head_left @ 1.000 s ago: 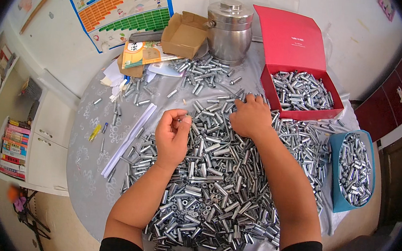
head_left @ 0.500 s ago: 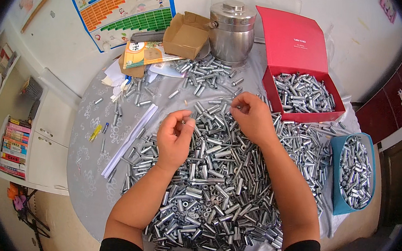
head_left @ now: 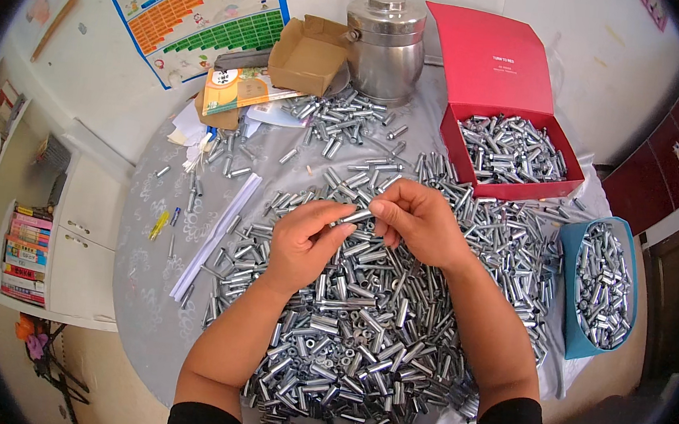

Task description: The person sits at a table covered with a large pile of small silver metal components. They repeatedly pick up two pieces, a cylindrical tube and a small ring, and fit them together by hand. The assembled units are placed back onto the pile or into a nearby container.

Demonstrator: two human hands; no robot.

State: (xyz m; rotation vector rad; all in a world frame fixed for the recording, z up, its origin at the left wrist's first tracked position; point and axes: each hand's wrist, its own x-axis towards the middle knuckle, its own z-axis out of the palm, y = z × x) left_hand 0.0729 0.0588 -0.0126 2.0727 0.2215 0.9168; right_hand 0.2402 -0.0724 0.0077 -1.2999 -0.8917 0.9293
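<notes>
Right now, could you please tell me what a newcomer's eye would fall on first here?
Most likely the big heap of shiny metal pieces spread over the middle of the table, where the left grip and right grip meet on one slim silver piece. After that, probably the open red box at the back right and the teal bin at the right edge, both filled with metal parts.

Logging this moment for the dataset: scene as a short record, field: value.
left hand: pinching a metal piece
right hand: fingers at the same piece
pile: loose metal parts, beneath both hands
red box: lid open, metal parts inside
blue bin: metal parts inside
behind pile: metal pot, cardboard box
</notes>
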